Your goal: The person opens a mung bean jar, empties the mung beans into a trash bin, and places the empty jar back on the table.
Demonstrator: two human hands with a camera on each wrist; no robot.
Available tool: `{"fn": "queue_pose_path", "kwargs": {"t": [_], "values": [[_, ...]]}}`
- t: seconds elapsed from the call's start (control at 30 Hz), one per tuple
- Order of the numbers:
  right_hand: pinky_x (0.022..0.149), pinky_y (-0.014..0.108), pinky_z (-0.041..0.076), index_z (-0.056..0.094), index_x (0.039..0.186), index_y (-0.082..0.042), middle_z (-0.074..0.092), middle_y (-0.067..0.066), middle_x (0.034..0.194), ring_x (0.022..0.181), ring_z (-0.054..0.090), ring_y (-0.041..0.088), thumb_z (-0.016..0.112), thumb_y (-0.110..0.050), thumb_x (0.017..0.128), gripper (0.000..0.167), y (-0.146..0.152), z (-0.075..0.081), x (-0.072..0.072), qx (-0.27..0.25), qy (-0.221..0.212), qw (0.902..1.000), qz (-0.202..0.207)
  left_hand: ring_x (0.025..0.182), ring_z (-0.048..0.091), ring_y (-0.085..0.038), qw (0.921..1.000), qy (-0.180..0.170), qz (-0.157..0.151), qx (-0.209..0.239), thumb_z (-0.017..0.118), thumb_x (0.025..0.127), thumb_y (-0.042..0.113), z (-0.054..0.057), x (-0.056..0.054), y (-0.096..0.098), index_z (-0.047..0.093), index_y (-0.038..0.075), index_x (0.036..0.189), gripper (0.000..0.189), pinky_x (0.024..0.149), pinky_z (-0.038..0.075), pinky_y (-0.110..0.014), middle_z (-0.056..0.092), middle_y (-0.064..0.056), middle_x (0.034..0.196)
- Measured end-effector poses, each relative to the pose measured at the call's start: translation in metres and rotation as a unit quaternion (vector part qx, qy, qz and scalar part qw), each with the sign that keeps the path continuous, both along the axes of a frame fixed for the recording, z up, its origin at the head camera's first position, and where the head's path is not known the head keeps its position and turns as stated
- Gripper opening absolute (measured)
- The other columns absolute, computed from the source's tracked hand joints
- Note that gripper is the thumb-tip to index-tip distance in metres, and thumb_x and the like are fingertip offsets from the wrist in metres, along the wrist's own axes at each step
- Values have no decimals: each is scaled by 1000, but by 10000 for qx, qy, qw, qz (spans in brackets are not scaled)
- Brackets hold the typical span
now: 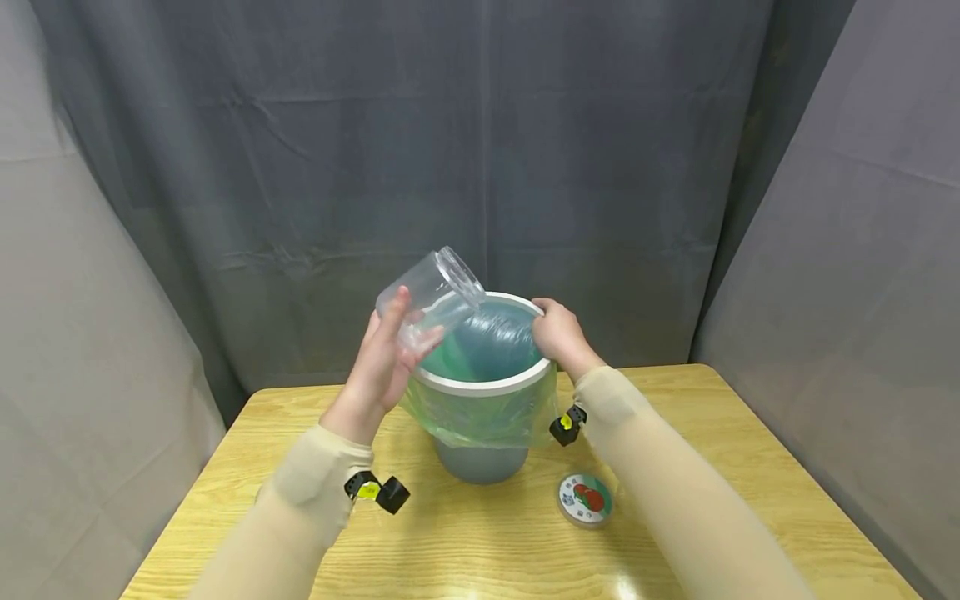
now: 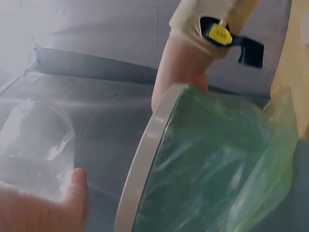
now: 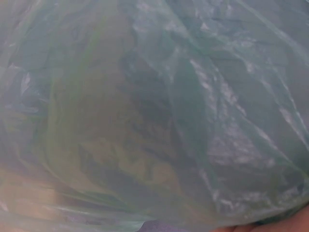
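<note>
In the head view my left hand (image 1: 382,358) holds a clear plastic jar (image 1: 427,296), tilted with its mouth toward the upper right, above the left rim of a bin. The jar looks see-through, with nothing visible inside. The grey bin (image 1: 482,463) stands upright with a white rim (image 1: 487,388) and a green plastic bag (image 1: 480,417) lining it and folded over the outside. My right hand (image 1: 558,333) grips the bin's right rim, thumb side up. In the left wrist view the jar (image 2: 36,145) rests between thumb and fingers. Green bag film (image 3: 145,121) fills most of the right wrist view.
A round lid (image 1: 585,500) with a tomato picture lies on the wooden table (image 1: 480,558), right of the bin and near my right forearm. Dark curtain (image 1: 480,167) hangs behind the table, and pale cloth walls stand at both sides.
</note>
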State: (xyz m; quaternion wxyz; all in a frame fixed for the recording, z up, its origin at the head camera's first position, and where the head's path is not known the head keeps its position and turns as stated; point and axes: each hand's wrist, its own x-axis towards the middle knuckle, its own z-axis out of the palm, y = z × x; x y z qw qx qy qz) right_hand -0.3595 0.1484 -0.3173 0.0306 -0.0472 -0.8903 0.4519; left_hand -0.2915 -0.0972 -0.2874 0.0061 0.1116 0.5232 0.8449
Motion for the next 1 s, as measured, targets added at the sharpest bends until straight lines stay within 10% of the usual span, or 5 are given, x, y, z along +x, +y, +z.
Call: {"fn": "queue_pose_path", "kwargs": {"t": [0.2, 0.53, 1.0], "values": [[117, 52, 42, 37, 158, -5, 40, 20, 161, 145, 44, 38, 28, -6, 100, 59, 0, -2, -2, -14, 15, 10000, -29, 116, 65, -35, 9986, 32, -4, 525, 79, 78, 67, -8, 8, 7, 29, 12, 153, 106, 95, 59, -33, 33, -23, 149], [108, 53, 50, 37, 158, -8, 42, 20, 159, 140, 50, 38, 28, -7, 101, 58, -1, -6, -7, -110, -27, 9999, -52, 102, 72, -26, 9889, -614, -493, 1256, 55, 104, 46, -16, 22, 12, 31, 17, 149, 58, 88, 60, -24, 40, -14, 149], [113, 52, 46, 37, 158, -6, 42, 20, 159, 143, 47, 38, 28, -7, 101, 57, -3, -8, -9, -187, 52, 9998, 2, 125, 54, -15, 9880, -735, -761, 1124, 49, 97, 71, -27, 48, 4, 25, 13, 153, 84, 98, 47, -20, 34, -9, 154]]}}
